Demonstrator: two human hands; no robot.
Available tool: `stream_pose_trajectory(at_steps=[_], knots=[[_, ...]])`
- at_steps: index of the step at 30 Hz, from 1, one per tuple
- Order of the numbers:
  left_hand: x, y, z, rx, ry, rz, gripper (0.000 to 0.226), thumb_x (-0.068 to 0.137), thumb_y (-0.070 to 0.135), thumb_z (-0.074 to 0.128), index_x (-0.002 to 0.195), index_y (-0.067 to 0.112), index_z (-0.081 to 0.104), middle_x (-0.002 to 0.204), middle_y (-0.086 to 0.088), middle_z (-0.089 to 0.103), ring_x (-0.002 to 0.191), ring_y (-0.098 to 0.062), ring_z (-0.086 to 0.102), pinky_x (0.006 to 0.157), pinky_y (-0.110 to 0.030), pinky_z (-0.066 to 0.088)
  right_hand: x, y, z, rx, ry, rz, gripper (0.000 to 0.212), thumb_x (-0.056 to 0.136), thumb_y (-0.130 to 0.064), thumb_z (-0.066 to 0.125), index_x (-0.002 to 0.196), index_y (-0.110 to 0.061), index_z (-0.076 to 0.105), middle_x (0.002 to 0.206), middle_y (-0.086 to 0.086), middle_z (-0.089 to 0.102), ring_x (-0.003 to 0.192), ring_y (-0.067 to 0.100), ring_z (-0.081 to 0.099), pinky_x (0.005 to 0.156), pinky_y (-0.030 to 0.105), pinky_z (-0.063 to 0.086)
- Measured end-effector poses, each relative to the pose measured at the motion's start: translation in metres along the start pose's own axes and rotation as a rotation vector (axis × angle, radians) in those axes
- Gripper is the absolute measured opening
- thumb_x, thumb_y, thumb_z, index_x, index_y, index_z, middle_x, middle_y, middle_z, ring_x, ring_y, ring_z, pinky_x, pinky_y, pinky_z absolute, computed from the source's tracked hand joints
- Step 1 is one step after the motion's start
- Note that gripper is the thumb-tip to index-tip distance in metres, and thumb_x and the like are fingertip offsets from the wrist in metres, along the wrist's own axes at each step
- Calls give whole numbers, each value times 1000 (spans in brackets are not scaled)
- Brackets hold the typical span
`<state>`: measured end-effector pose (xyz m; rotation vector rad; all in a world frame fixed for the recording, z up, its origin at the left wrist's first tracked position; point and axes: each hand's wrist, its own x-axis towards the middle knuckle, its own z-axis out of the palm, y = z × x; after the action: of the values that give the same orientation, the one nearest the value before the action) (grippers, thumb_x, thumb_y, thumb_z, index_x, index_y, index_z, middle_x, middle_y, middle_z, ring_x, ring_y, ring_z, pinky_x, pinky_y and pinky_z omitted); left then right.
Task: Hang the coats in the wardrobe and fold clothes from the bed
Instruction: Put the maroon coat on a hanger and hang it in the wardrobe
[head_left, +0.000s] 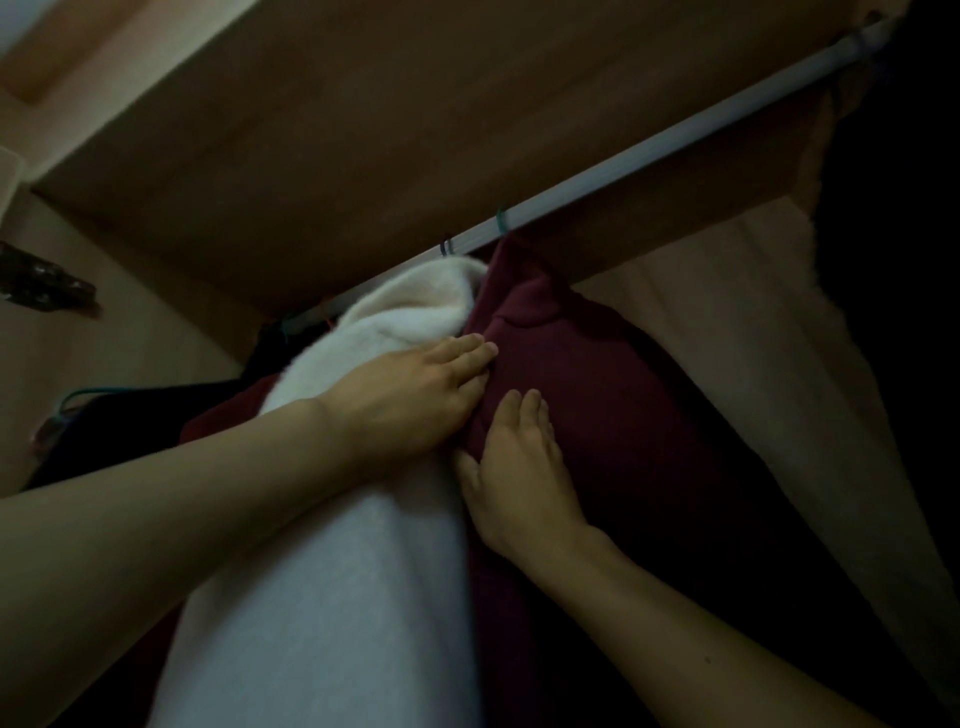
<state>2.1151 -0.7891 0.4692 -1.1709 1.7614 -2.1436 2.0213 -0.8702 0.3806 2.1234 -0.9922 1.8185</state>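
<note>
A dark red coat hangs from the white wardrobe rail by a green hanger hook. To its left hangs a fluffy white coat. My left hand lies flat across the white coat's shoulder, its straight fingertips touching the red coat's edge. My right hand rests flat on the red coat just below, fingers straight and pointing up. Neither hand grips cloth.
The brown wardrobe top panel runs above the rail. More dark garments hang at the left, one on a teal hanger. A pale wardrobe wall stands to the right of the red coat. The scene is dim.
</note>
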Motion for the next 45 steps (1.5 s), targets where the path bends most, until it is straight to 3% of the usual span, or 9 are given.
stream_pose_trajectory(at_steps=[9,17,22,25,28,32,37,40,45], knots=[[-45,-25,27,54,-97,-23,51,104,22,27,152,4,24,162,-17,11,149,-30,15,121,-37,11,6,-43,42,82,-120,-60,80,98,-40,46,150,6,6,158,30,9,148,36,10,120,39,14],[-88,-43,49,118,-264,-61,46,104,23,28,144,7,42,159,-18,22,146,-27,25,119,-35,18,7,-80,87,241,-242,-138,65,100,-35,42,149,0,17,158,25,15,147,33,16,117,36,16],[-106,-57,59,155,-329,-74,41,102,22,29,134,10,53,148,-13,43,137,-25,38,115,-36,28,13,-97,105,319,-248,-186,41,99,-32,45,129,-4,47,133,19,51,123,34,48,104,42,38],[-114,-63,63,156,-360,-81,39,102,21,30,129,12,56,144,-10,47,134,-23,41,113,-36,32,14,-104,109,326,-266,-202,37,98,-32,46,121,-3,51,124,19,58,113,36,54,95,42,44],[-119,-60,64,120,-397,-112,39,102,21,32,134,12,53,152,-13,36,139,-24,35,116,-35,27,12,-107,114,295,-283,-195,44,98,-34,46,131,-4,45,133,20,50,121,36,49,101,40,39],[-121,-53,55,115,-445,-165,46,103,22,32,146,9,39,161,-14,18,147,-25,22,119,-36,18,6,-105,113,281,-293,-180,66,99,-37,47,148,-1,23,155,23,24,143,36,24,115,39,22],[-116,-41,42,166,-488,-135,66,98,36,40,154,9,18,161,-17,15,150,-29,10,122,-44,11,-2,-81,102,364,-297,-212,91,92,-58,48,155,-10,2,163,13,-1,151,24,-2,122,39,9],[-113,-23,32,97,-610,-148,85,90,49,43,156,13,2,162,-17,5,151,-29,0,121,-47,-2,-14,-62,101,326,-330,-275,89,93,-65,34,155,-18,-8,163,4,-14,149,15,-15,122,43,-1],[-125,5,22,-73,-639,-157,76,89,58,28,156,31,1,163,-13,-5,151,-27,-8,121,-48,-8,-49,-21,107,226,-341,-226,81,88,-75,13,153,-33,-10,162,0,-20,145,12,-25,118,41,-13]])
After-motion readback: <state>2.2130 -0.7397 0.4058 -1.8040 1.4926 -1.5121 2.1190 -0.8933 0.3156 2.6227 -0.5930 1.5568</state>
